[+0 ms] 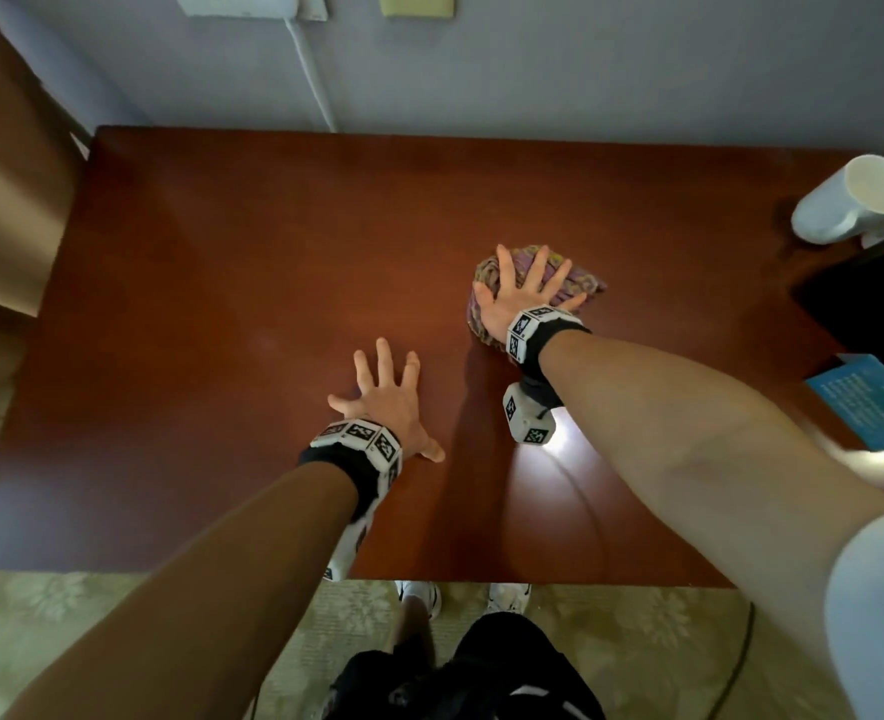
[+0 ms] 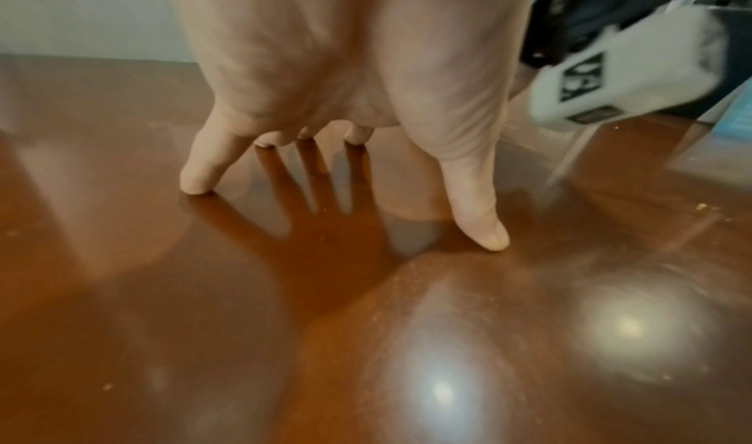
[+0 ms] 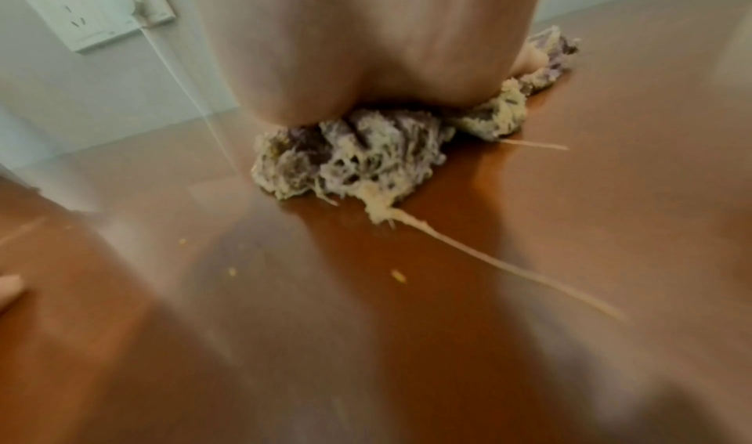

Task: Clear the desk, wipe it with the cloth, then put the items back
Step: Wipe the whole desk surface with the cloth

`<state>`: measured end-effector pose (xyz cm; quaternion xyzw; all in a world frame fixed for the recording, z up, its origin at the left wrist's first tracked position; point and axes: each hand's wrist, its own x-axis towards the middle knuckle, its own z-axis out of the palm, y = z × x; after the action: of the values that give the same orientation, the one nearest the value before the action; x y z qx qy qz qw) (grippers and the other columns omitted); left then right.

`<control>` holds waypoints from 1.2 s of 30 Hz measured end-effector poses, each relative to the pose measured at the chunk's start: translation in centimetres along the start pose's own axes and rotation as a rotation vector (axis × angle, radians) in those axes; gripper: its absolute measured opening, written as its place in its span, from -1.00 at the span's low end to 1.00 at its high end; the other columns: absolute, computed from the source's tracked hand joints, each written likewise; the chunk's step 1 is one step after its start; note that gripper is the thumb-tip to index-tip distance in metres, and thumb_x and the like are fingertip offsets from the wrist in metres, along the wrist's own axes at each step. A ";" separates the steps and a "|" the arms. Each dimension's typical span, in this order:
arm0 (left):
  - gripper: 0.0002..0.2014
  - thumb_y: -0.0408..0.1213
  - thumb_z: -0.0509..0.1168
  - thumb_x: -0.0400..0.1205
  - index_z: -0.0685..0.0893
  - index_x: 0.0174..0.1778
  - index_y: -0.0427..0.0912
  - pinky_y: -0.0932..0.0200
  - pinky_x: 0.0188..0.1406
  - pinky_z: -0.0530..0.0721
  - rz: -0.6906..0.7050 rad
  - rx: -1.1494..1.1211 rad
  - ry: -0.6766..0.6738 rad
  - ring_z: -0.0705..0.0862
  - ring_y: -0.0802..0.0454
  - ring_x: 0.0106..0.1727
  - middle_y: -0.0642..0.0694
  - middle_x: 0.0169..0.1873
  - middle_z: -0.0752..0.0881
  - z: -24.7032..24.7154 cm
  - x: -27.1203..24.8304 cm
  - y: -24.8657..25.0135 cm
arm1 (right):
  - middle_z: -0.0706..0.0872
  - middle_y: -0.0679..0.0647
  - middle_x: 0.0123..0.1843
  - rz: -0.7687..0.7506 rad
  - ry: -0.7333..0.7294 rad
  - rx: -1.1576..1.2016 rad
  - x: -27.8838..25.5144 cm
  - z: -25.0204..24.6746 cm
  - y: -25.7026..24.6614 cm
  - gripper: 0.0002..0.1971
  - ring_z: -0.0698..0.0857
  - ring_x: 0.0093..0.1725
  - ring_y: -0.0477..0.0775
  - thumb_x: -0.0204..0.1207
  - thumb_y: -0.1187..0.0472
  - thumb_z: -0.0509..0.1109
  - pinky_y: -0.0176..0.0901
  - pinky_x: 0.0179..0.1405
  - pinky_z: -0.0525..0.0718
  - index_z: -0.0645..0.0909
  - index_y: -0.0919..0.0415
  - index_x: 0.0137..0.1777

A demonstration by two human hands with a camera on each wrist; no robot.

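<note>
A crumpled purple and yellow cloth (image 1: 582, 286) lies on the glossy reddish-brown desk (image 1: 252, 262), right of centre. My right hand (image 1: 525, 291) presses flat on it with fingers spread straight. In the right wrist view the palm (image 3: 366, 42) bears down on the frayed cloth (image 3: 346, 158), and a loose thread trails toward the camera. My left hand (image 1: 385, 400) rests on the bare desk near the front, fingers splayed and holding nothing. In the left wrist view its fingertips (image 2: 195, 184) touch the wood (image 2: 203, 322).
A white cup (image 1: 853, 200) lies at the desk's far right edge, beside a black object (image 1: 866, 298) and a blue booklet (image 1: 871, 402). Small crumbs (image 3: 398, 275) dot the wood. A wall socket (image 3: 89, 7) with a cable sits behind the desk. A brown cabinet (image 1: 8, 174) stands left.
</note>
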<state>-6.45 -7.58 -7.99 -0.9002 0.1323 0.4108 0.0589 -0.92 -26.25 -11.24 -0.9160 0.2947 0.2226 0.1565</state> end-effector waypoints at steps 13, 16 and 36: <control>0.43 0.21 0.64 0.19 -0.36 0.67 0.10 -0.70 0.37 0.15 0.005 -0.054 -0.037 -0.45 -0.32 0.62 -0.11 0.58 -0.57 -0.4 0.1 0.4 | -0.41 0.04 0.75 -0.268 -0.025 -0.095 -0.5 0.4 -1.8 -0.35 -0.44 0.67 0.38 0.64 -0.41 -0.08 0.67 0.48 -0.30 -0.18 -0.41 0.68; 0.43 0.19 0.64 0.19 -0.37 0.67 0.10 -0.70 0.37 0.15 0.008 -0.059 -0.052 -0.46 -0.31 0.62 -0.09 0.57 -0.58 -0.5 0.0 0.4 | -0.40 0.04 0.75 -0.316 -0.018 -0.123 -1.7 1.2 -0.9 -0.35 -0.44 0.67 0.37 0.64 -0.42 -0.08 0.67 0.47 -0.30 -0.17 -0.40 0.68; 0.13 0.09 0.53 0.44 -0.17 0.71 0.14 -0.61 0.44 0.20 -0.068 0.032 0.121 -0.25 -0.21 0.69 -0.11 0.67 -0.36 1.4 -3.7 3.0 | -0.42 0.02 0.74 -0.341 -0.015 -0.175 -13.6 5.7 18.1 -0.36 -0.43 0.68 0.30 0.68 -0.36 -0.15 0.67 0.51 -0.24 -0.34 -0.37 0.67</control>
<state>-10.67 -9.46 -6.11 -0.9263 0.1117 0.3510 0.0791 -23.64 -31.55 -12.10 -0.9611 0.1134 0.2244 0.1141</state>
